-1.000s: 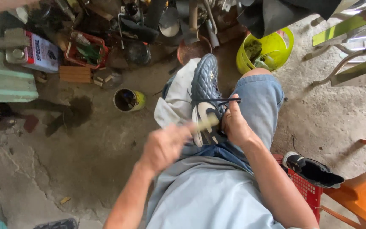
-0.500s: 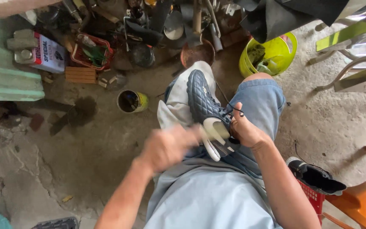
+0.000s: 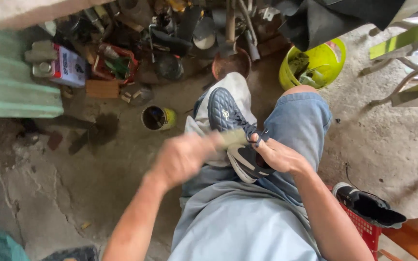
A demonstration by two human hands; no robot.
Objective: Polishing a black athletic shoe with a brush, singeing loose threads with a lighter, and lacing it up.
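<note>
The dark quilted shoe lies across the person's lap on a pale cloth, heel steadied by the right hand, fingers clamped on its collar. The left hand (blurred) grips a pale tool, fingers closed around it. Bare concrete floor lies leftward; a glue-smeared tin stands near.

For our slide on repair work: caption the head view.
Seated person's right hand steadies a dark shoe on their lap; blurred left hand works a tool at it.
</note>
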